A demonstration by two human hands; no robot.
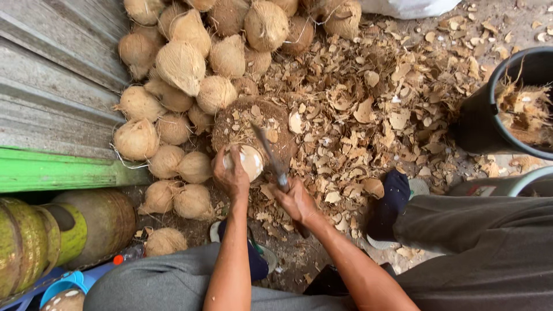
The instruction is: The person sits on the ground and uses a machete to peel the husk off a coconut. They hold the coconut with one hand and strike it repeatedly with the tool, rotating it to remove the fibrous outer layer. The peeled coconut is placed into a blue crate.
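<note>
My left hand (230, 173) grips a partly peeled coconut (251, 161), pale and smooth on its bared side, and holds it on a round wooden chopping block (276, 124). My right hand (296, 201) is closed around the handle of a long knife (269, 155). The blade slants up and to the left, its edge against the coconut. Both forearms reach forward from my grey-clad knees.
A heap of husked brown coconuts (184, 63) lies at the left and back, against a corrugated metal wall (52, 86). Shell chips (368, 109) cover the ground. A black bucket of husk scraps (518, 103) stands right. Green gas cylinders (63, 230) lie bottom left.
</note>
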